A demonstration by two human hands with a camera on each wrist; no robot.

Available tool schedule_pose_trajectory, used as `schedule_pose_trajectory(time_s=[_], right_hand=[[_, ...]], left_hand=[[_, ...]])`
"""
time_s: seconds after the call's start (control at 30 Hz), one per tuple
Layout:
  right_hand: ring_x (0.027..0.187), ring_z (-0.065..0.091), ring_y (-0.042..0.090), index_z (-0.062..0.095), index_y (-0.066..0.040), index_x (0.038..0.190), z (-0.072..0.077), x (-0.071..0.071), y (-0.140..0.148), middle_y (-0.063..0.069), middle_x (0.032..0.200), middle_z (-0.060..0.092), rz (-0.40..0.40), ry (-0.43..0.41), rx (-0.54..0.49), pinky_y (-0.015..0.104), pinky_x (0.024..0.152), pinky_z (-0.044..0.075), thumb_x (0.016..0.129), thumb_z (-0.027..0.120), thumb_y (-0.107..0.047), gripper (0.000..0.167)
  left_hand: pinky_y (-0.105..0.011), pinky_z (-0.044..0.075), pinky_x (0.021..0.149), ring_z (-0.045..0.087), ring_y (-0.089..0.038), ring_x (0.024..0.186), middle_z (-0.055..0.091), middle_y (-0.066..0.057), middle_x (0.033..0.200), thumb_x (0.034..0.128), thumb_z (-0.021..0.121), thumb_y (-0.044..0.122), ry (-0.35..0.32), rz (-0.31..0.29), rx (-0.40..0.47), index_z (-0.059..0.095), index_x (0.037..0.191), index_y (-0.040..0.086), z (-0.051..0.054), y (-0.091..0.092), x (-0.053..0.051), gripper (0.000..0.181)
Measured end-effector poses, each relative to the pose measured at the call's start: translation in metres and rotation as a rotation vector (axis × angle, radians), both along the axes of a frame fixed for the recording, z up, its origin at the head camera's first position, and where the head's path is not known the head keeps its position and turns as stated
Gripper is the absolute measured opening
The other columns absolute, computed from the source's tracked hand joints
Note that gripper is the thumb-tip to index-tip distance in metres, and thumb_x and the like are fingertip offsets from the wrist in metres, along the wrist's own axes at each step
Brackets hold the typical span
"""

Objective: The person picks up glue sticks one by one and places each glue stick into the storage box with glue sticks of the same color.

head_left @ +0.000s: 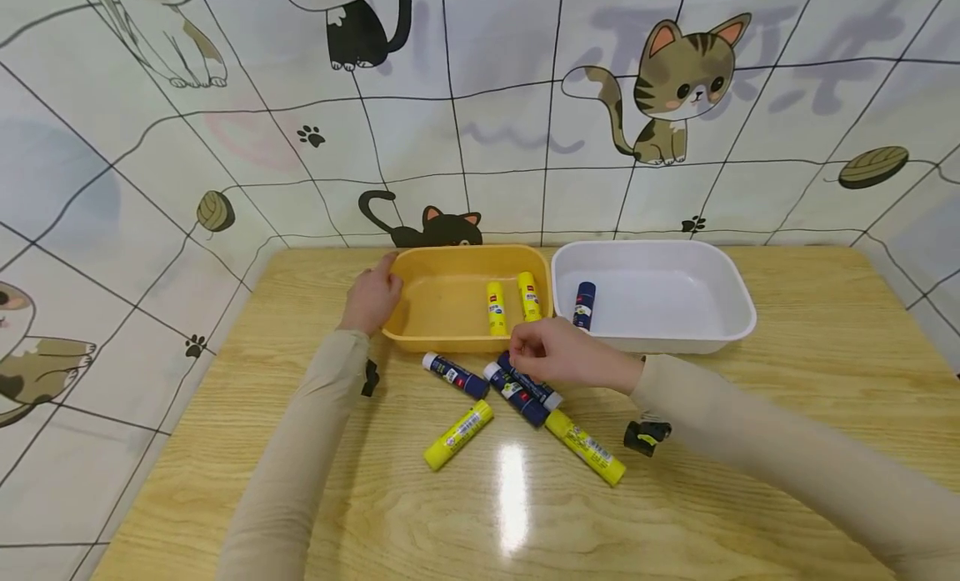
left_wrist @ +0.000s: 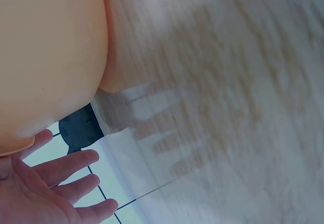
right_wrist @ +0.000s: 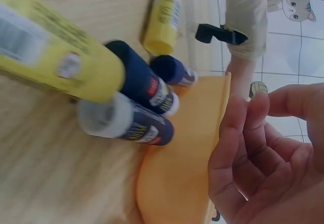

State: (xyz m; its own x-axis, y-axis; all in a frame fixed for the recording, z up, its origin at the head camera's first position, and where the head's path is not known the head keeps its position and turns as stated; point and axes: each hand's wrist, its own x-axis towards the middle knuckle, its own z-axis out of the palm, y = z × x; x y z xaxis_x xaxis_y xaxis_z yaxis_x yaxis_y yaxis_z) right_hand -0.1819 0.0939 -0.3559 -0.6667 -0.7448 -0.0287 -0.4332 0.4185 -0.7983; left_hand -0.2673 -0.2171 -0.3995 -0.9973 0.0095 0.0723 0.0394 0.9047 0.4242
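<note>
The left end of an orange tub (head_left: 442, 345) is being touched by the left hand (head_left: 372, 296), its fingers loosely spread; nothing is being held by the right hand (head_left: 558, 353), its fingers curled near blue glue sticks (head_left: 517, 395) that are being supported by the table (head_left: 375, 498) beside yellow glue sticks (head_left: 459, 435)

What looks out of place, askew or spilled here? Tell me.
Nothing looks spilled or damaged, but three navy glue sticks and two yellow glue sticks lie at mixed angles on the wood-grain table, outside the orange-yellow bin and white bin, which looks untidy.
</note>
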Motion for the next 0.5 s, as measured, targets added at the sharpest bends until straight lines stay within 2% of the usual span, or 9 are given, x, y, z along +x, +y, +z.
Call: schedule_pose_trajectory(time_s=[0.23, 0.5], right_hand=[[0.056, 0.046, 0.008, 0.063, -0.004, 0.086, -0.013, 0.016, 0.02, -0.006, 0.065, 0.051, 0.025, -0.024, 0.051, 0.022, 0.051, 0.039, 0.091, 0.06, -0.006, 0.007], [0.058, 0.046, 0.005, 0.062, -0.013, 0.081, -0.026, 0.029, 0.042, -0.01, 0.065, 0.05, 0.043, -0.008, 0.128, 0.022, 0.054, 0.038, 0.089, 0.062, -0.008, 0.009]], left_hand=[[-0.057, 0.042, 0.087, 0.051, -0.046, 0.11, 0.058, -0.031, 0.118, 0.0987, 0.036, 0.016, -0.006, 0.001, 0.002, 0.039, 0.146, 0.008, 0.001, 0.001, 0.001, 0.048], [-0.058, 0.041, 0.089, 0.049, -0.047, 0.114, 0.057, -0.031, 0.121, 0.0989, 0.036, 0.017, -0.013, 0.006, 0.002, 0.038, 0.147, 0.007, 0.002, 0.002, 0.0, 0.049]])
